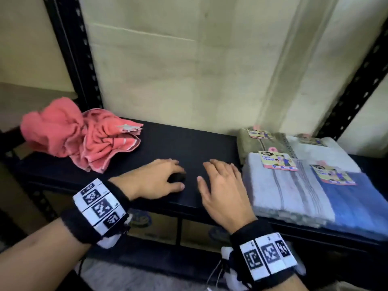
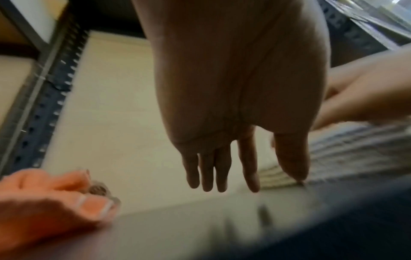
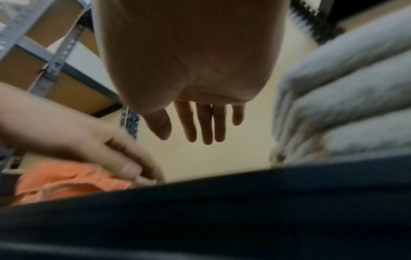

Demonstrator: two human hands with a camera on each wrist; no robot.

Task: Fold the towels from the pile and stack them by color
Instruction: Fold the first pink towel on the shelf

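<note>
On the black shelf (image 1: 189,139), both hands' fingers (image 1: 218,166) lie released (coral towels (image 1: 84,133) crumpled, no clear axis).

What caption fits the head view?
Both hands open over the shelf, pink pile left, folded towels right.

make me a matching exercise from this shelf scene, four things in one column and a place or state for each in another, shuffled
Things
1. pink towels
2. grey towel
3. blue towel
4. left hand

Places or states
A. folded, at the far right front of the shelf
B. open, over the bare middle of the shelf, holding nothing
C. crumpled in a pile at the left end
D. folded, with a paper label on top, just right of the right hand

Pairs: 1-C, 2-D, 3-A, 4-B
</note>
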